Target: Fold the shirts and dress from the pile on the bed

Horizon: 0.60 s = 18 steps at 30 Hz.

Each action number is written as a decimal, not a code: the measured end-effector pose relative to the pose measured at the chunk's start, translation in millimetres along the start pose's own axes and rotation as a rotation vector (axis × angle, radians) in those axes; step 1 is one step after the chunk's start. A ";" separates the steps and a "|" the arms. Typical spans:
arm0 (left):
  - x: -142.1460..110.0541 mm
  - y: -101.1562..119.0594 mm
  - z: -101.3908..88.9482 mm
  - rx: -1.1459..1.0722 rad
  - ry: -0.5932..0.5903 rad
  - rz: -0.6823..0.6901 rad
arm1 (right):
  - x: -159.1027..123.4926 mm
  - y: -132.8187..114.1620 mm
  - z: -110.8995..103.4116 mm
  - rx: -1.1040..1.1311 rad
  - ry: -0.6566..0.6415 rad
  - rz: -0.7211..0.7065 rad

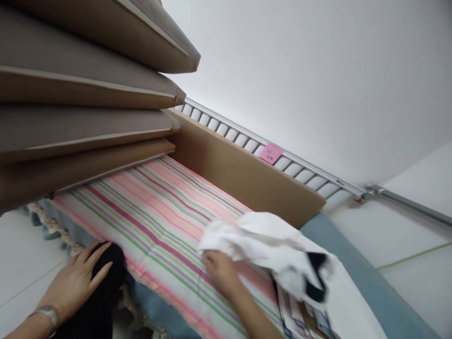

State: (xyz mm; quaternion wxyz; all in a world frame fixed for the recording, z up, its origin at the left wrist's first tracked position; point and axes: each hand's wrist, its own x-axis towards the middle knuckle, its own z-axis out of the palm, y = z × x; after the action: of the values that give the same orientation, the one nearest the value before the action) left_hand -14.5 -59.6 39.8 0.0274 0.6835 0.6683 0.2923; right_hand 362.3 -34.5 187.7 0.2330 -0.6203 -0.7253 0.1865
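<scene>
My left hand (72, 282), with a metal band on its wrist, rests on a black-clad knee (112, 266), fingers spread. My right hand (221, 273) is closed on the near end of a white cloth (261, 235) with a black part at its far end. The cloth is blurred and crumpled, and I cannot tell what kind of garment it is. Below both lies a striped sheet (158, 235) in pink, green and purple. Partly under the cloth, several flat printed items (300, 313) sit beside a white surface (348, 292).
Several thick grey-brown cushions (88, 89) are stacked at the left. A brown board (233, 169) stands along the wall side, before a white radiator (226, 132) carrying a pink note (271, 153). A grey pipe (413, 200) runs rightward. Blue fabric with a cream fringe (52, 223) hangs at the near edge.
</scene>
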 end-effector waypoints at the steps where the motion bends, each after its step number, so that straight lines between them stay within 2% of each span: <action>1: -1.0 -0.6 -1.1 0.012 -0.014 0.012 | -9.0 -4.2 31.5 -0.068 -0.096 -0.065; 3: -1.9 -2.4 -4.0 0.046 -0.044 0.024 | -33.2 -0.4 75.4 -0.144 -0.197 -0.083; 4: -1.7 -3.4 -5.6 0.055 -0.048 0.018 | -45.2 5.8 87.1 -0.152 -0.204 -0.063; 6: -0.3 -2.9 -8.5 0.075 -0.046 0.014 | -64.3 22.3 93.5 -0.083 -0.150 0.037; 8: 0.3 5.6 -9.3 0.111 -0.025 0.023 | -76.0 39.2 84.9 0.025 -0.073 0.140; 10: -1.1 26.4 -6.8 0.109 -0.031 0.092 | -83.5 54.8 69.5 0.106 0.006 0.186; 12: -3.2 58.7 -1.6 0.029 -0.119 0.206 | -90.8 72.8 53.5 0.128 0.100 0.181; 14: -1.7 95.5 4.5 -0.071 -0.260 0.286 | -100.1 98.0 40.9 0.104 0.204 0.190; 16: 7.2 126.6 9.4 -0.105 -0.343 0.295 | -111.1 131.0 33.8 0.046 0.298 0.255; 18: 23.2 144.1 12.4 -0.062 -0.346 0.241 | -121.3 165.3 32.4 -0.076 0.369 0.332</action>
State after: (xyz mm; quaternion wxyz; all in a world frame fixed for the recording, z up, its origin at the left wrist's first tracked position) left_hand 118.7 -48.9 99.7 0.1278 0.7975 0.5575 0.1922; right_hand 493.1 -127.1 55.6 0.3042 -0.7630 -0.5650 0.0781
